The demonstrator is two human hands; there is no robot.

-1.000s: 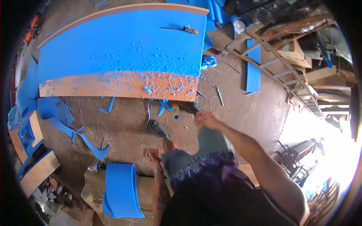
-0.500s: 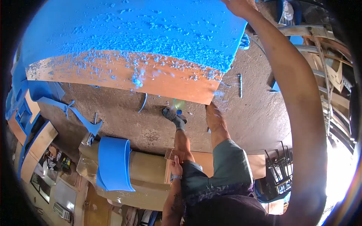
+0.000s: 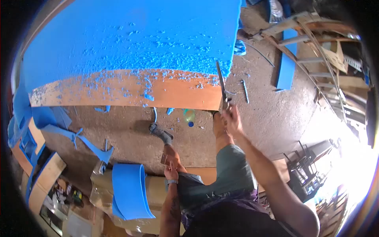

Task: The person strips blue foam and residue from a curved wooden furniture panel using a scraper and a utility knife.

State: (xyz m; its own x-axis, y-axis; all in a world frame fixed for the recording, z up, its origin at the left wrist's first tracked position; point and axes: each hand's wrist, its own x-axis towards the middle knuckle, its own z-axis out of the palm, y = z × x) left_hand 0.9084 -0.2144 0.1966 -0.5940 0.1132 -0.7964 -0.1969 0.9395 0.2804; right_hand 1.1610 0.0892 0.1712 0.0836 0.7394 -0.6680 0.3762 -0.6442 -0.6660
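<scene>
My right hand [image 3: 232, 120], a little blurred, is closed on the handle of a knife [image 3: 221, 81] with a long, narrow dark blade. The blade points up and away, crossing the right corner of a blue foam sheet [image 3: 130, 23]. That sheet lies on a brown wooden board [image 3: 185, 93], whose bare front strip is scattered with foam crumbs. The foam's near edge is rough and shredded. Low by my left thigh, my left hand [image 3: 171, 173] grips a small flat brown block [image 3: 169, 159] by its lower side.
Blue foam offcuts [image 3: 92, 140] lie on the concrete floor [image 3: 268, 102] to the left. A clear bottle [image 3: 189, 115] stands below the board. Behind me, a curled blue foam piece [image 3: 128, 191] rests on a large wrapped roll [image 3: 102, 193]. Metal-and-wood frames [image 3: 312, 59] stand at the right.
My right hand has come down from the foam's upper right to beside the board's right corner, bringing the knife into view. My left hand keeps the brown block; the camera view has shifted.
</scene>
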